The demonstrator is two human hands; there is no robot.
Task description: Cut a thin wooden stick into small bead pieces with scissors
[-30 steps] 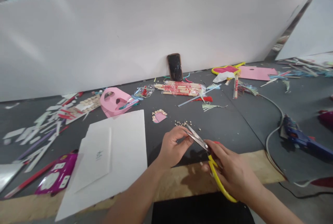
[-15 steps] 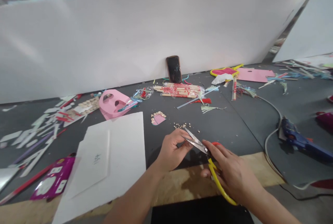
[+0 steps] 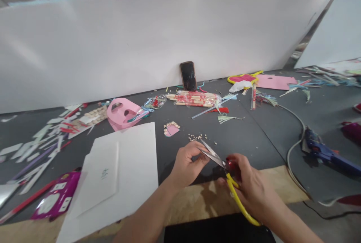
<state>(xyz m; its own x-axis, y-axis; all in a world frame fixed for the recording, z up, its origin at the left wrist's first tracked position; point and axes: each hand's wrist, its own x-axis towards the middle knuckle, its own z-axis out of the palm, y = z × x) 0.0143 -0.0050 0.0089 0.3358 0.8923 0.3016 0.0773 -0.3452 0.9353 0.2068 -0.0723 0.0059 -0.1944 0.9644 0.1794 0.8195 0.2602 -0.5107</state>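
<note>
Scissors (image 3: 212,155) with yellow and red handles are gripped in my right hand (image 3: 251,183), their blades parted and aimed up and left. My left hand (image 3: 187,162) is closed in a pinch right at the blades; whatever its fingertips hold is hidden or too small to name. Just beyond the blade tips lie several tiny pale beads (image 3: 194,137) on the dark table. Farther up and left is a small pink piece (image 3: 172,130), its upper edge lined with the same pale beads.
White boards (image 3: 135,167) lie on the left, near a purple packet (image 3: 58,194). A phone (image 3: 188,75) leans on the white partition (image 3: 158,40) behind wrapped sticks (image 3: 194,98). A blue glue gun (image 3: 324,151) and its cable are at right. A pink cutout (image 3: 124,112) stands back left.
The fingers of my right hand have curled and shifted on the scissors' handles, with the blades still apart. My left hand has hardly moved.
</note>
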